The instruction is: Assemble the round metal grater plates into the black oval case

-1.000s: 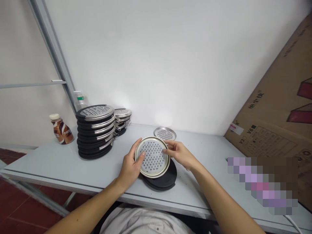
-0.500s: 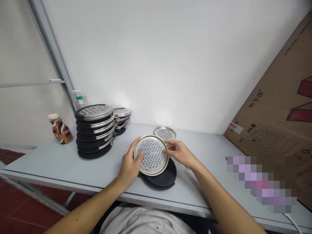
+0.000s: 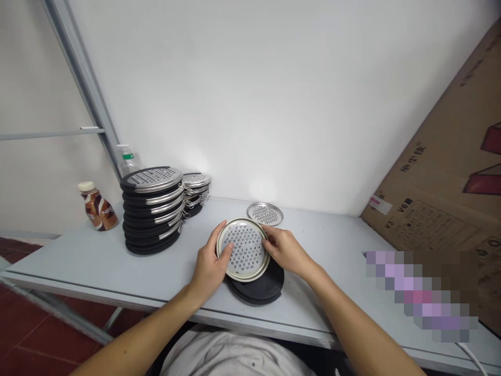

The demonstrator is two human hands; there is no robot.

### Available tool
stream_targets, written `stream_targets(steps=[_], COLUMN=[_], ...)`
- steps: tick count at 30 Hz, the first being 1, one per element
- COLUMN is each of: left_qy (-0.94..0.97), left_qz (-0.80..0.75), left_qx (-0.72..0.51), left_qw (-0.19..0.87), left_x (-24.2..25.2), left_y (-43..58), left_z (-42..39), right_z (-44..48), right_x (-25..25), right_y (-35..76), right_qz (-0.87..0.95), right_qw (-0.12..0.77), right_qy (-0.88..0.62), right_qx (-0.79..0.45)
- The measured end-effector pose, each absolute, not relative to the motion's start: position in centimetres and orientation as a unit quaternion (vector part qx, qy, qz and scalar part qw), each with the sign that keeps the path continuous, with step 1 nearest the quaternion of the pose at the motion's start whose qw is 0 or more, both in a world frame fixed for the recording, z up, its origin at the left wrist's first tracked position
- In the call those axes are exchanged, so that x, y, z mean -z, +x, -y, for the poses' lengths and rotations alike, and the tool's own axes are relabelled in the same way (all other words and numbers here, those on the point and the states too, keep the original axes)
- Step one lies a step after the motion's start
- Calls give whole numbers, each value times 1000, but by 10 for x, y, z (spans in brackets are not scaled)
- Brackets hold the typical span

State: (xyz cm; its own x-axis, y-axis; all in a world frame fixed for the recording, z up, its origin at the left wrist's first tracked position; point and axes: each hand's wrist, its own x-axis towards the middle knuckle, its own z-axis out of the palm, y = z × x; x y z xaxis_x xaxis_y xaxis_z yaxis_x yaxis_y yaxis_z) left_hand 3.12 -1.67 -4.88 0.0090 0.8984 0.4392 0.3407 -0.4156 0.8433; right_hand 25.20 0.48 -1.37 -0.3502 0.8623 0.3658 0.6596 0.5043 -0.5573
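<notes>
Nearest to you, the pale shirt front (image 3: 235, 355) shows just below the table's near edge, and your forearms reach out over it. Your left hand (image 3: 209, 263) and right hand (image 3: 285, 250) are both closed on a round perforated steel grater plate (image 3: 245, 249) – the left thumb lies across its face near the left rim, while the right fingers (image 3: 276, 241) pinch its right edge. The plate is held tilted just above the pale grey table (image 3: 78, 261), its lower right edge overlapping a black oval grater frame (image 3: 258, 291) that lies flat; you can't tell whether they touch. Just beyond your hands, a loose steel grater plate (image 3: 265, 213) lies flat near the wall. To the left stands a tall stack of black-framed graters (image 3: 152, 209) with steel bands, and right behind it a shorter stack (image 3: 194, 190). Farther left are a brown-and-white drink bottle (image 3: 97, 209) and, behind the tall stack, a clear bottle with a green label (image 3: 126, 162). At far right, a large cardboard box (image 3: 426, 156) leans against the white wall (image 3: 274, 94) – a pixelated patch (image 3: 418, 295) hides what sits in front of it.
</notes>
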Motion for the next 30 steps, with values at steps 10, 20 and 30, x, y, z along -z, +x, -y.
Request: stream_targets(steps=[10,20,30], left_qy=[583,473,529], left_qz=[-474,-362,-379], left_qx=[-595,-585,-553], left_qw=[285,551,520], left_x=[51,38,37], left_y=[30,32,33], left_z=[6,11,17], right_z=[-2,-7,8], right_x=[10,7,0], right_y=[247,247,245], right_qz=[644,534,584], right_qw=[420,528,417], right_qy=[-473,-440,-393], right_qx=[-431,-492,-575])
